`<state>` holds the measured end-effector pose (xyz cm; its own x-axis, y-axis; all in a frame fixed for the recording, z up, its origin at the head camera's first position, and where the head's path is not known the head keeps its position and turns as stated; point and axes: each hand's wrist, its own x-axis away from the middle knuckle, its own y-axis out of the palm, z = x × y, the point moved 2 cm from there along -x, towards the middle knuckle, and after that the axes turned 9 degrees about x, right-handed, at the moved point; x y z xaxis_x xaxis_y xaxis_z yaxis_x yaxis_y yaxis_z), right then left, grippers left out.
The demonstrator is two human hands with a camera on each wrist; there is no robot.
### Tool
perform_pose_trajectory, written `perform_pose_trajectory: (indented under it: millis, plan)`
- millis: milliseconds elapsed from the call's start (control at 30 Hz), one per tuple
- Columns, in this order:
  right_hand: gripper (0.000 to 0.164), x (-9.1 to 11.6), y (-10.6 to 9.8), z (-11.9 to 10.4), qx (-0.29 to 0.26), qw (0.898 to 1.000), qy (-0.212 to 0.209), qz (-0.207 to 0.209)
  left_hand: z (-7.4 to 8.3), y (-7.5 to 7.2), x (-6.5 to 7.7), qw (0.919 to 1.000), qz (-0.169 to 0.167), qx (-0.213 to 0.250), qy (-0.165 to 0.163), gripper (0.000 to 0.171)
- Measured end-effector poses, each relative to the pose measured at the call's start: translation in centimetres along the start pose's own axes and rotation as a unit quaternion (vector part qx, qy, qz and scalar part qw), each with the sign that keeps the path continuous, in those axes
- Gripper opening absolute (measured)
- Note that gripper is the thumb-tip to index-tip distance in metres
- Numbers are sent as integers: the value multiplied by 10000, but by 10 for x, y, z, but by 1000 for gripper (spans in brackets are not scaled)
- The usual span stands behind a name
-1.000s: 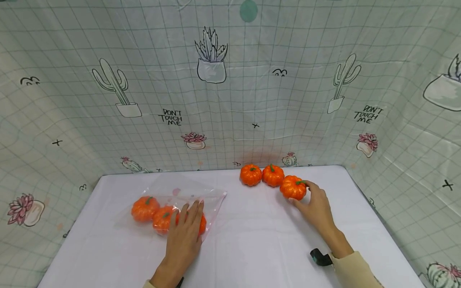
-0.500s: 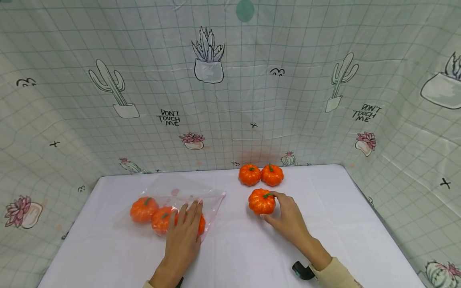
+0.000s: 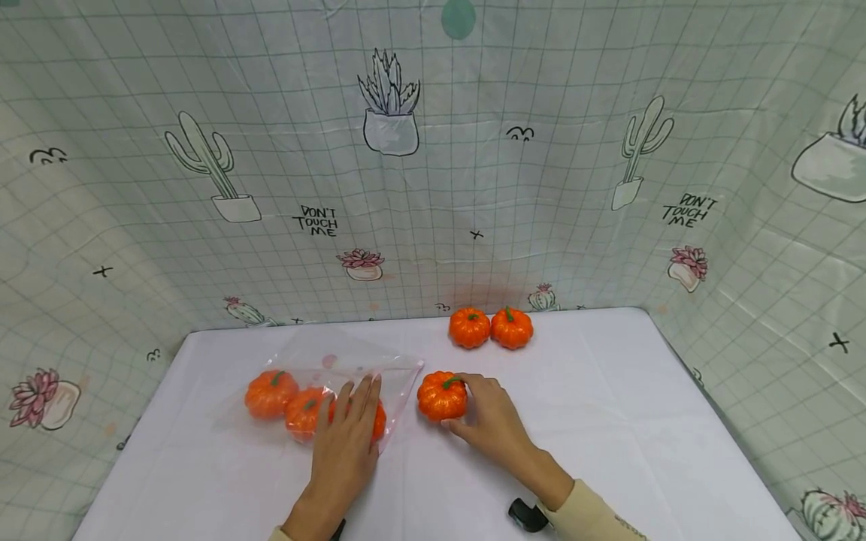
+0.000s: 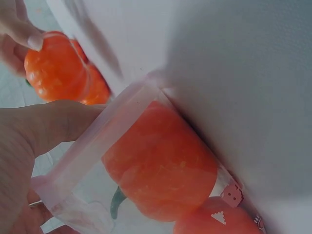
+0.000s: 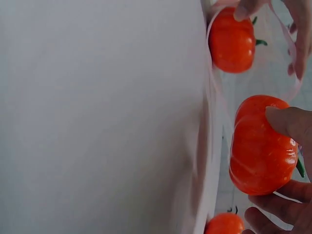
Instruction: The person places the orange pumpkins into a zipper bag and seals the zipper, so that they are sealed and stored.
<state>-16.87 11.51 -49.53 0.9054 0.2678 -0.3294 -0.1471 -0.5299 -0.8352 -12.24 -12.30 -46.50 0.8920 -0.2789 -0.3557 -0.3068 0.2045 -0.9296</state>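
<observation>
Pumpkin (image 3: 441, 400) near gaping bag (image 3: 399, 387) (right wrist shows this, head doesn't).

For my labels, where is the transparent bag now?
In the head view, the transparent bag lies on the table, left of centre, touching the left hand, just left of the held pumpkin.

Small staged tabletop set-up, by the look of it. Grid-patterned sheet (image 3: 541, 240) hangs behind the table (image 3: 433, 488) and along both sides, printed with potted cacti (image 3: 204, 154) and "DON'T TOUCH ME" lettering (image 3: 318, 219); tabletop covered in white. Sheet hides the room beyond: home, lab or office, cannot tell.
</observation>
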Motion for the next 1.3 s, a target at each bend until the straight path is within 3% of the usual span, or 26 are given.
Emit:
perform_pose_trajectory:
  millis: [567,867,1133,1300]
  plan:
    - [74,-22,33,-32,139,9991,-267,-309,1,1,-1,9990,341,-162,227,92]
    - [72,-27,42,-38,590,9975,-382,19,2,2,-2,9989,397,-106,227,90]
    - [71,-30,47,-42,646,9972,-366,67,3,2,-3,9998,85,-116,98,89]
    - [71,-31,45,-47,723,9968,-355,-3,3,3,-3,9998,132,-46,114,88]
